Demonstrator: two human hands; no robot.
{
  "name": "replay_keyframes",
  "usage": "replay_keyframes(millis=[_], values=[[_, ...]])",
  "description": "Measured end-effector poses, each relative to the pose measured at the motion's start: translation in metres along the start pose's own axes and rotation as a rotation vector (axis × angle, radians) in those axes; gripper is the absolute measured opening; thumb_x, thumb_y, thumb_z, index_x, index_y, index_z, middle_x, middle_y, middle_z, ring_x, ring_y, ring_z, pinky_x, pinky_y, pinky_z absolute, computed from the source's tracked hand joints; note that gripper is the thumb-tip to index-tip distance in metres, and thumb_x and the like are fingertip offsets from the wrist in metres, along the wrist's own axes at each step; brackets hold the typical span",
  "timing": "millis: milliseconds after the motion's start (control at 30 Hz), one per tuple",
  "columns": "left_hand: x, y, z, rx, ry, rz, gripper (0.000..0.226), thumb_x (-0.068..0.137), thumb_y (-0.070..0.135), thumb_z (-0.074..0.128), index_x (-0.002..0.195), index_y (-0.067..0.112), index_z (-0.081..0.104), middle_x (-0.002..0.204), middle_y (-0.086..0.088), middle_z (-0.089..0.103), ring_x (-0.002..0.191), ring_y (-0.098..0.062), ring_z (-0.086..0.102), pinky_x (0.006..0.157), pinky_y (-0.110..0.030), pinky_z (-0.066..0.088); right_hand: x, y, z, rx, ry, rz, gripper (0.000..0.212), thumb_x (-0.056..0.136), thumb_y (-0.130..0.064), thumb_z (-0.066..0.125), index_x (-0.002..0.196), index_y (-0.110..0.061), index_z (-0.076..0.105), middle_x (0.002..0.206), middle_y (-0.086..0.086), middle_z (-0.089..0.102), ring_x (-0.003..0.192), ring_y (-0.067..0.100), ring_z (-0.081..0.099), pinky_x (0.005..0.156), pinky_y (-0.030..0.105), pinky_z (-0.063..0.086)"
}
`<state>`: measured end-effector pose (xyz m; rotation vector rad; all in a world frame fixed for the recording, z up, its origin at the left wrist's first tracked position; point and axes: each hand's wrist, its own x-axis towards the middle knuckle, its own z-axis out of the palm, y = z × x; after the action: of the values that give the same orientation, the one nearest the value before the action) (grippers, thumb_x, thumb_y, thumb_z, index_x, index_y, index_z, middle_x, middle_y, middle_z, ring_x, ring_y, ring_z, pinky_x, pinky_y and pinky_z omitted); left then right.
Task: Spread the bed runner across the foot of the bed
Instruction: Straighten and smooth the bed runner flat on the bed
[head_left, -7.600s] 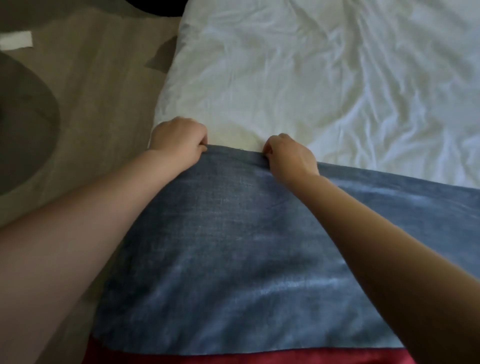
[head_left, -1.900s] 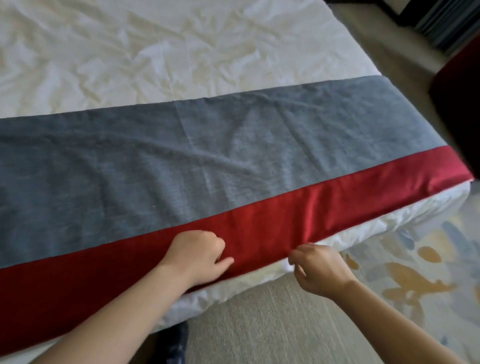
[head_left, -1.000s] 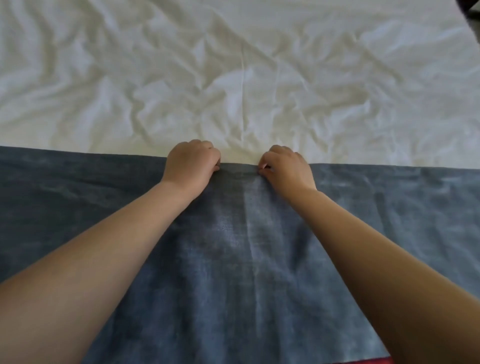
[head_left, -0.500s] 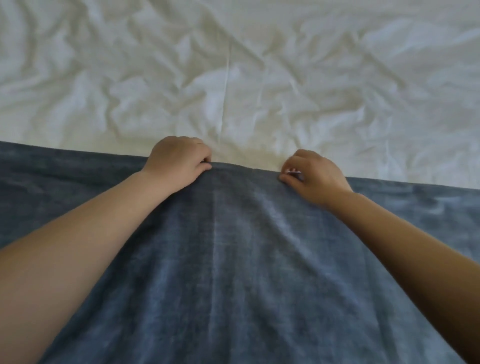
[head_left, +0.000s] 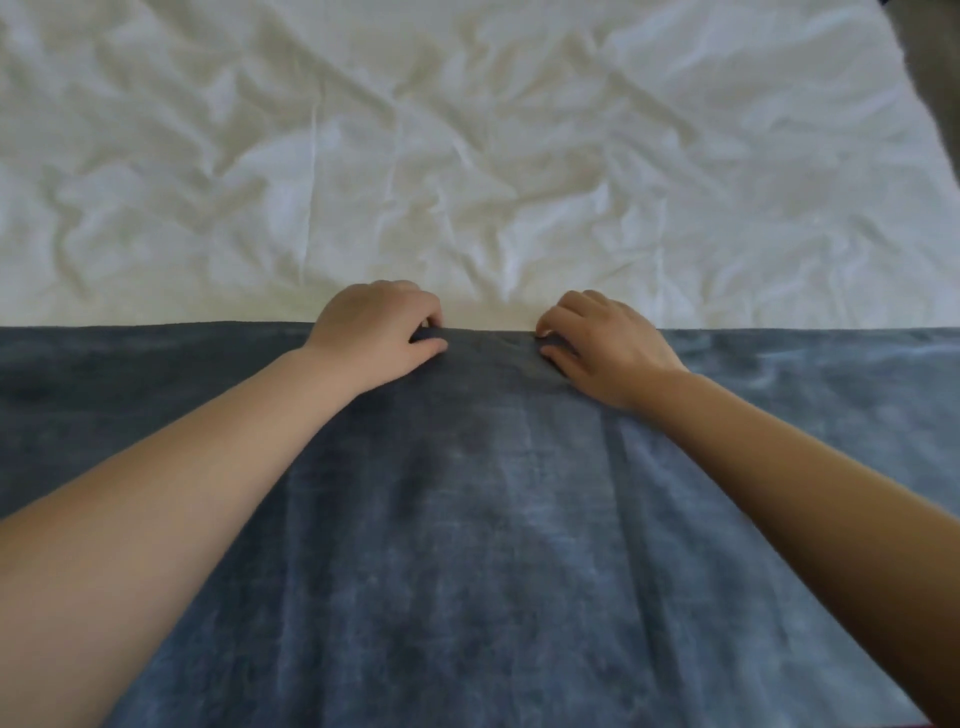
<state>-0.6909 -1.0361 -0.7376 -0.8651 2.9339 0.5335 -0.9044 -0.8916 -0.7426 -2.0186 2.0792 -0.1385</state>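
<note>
Wrinkled sheet (head_left: 467, 156) is seen beyond the left grip (head_left: 375, 332) and right grip (head_left: 609, 349), both curled and pinching the far hem of the runner (head_left: 467, 545), spread nearside of them; judged soft and light, best held there.

Both bare forearms reach forward and draw toward each other, with the left hand (head_left: 375, 332) and the right hand (head_left: 609, 349) knuckles-up, side by side and a little apart, each pinching the far edge of the bed runner (head_left: 467, 545) between curled fingers and thumb.
</note>
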Motion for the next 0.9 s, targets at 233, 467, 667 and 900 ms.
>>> replay_keyframes(millis=[233,467,667,900], values=[[0.028,0.041,0.014,0.010,-0.026,-0.032,0.010,0.089,0.027,0.059,0.086,0.020,0.065,0.088,0.005,0.061,0.076,-0.016,0.056,0.066,-0.030,0.045,-0.021,0.039,0.000,-0.088,-0.016,0.039,0.011,0.092,-0.014,0.054,0.098,-0.010,0.062,0.103,0.008,0.058,0.094,0.027,0.051,0.077,0.039,0.044],[0.029,0.041,0.012,0.001,-0.026,-0.089,0.017,0.090,0.038,0.054,0.083,0.025,0.063,0.084,0.009,0.061,0.076,-0.014,0.058,0.060,-0.029,0.044,-0.001,0.044,0.001,0.005,0.007,0.247,0.015,0.096,-0.017,0.043,0.097,-0.018,0.057,0.098,0.002,0.059,0.088,0.021,0.053,0.075,0.032,0.037],[0.046,0.052,0.014,-0.040,-0.124,-0.083,0.012,0.084,0.038,0.065,0.086,0.026,0.065,0.084,0.010,0.062,0.077,-0.011,0.056,0.064,-0.028,0.045,-0.031,0.058,-0.010,0.083,0.032,0.221,0.012,0.093,-0.030,0.052,0.097,-0.022,0.060,0.095,-0.004,0.057,0.087,0.016,0.051,0.074,0.029,0.039],[0.055,0.060,0.014,0.237,0.005,0.040,0.013,0.090,0.020,0.058,0.081,0.019,0.067,0.077,0.000,0.066,0.072,-0.025,0.057,0.069,-0.029,0.037,-0.027,0.063,-0.010,0.082,0.029,0.379,0.015,0.096,-0.022,0.047,0.094,-0.019,0.062,0.096,-0.002,0.060,0.089,0.018,0.055,0.076,0.031,0.043]])
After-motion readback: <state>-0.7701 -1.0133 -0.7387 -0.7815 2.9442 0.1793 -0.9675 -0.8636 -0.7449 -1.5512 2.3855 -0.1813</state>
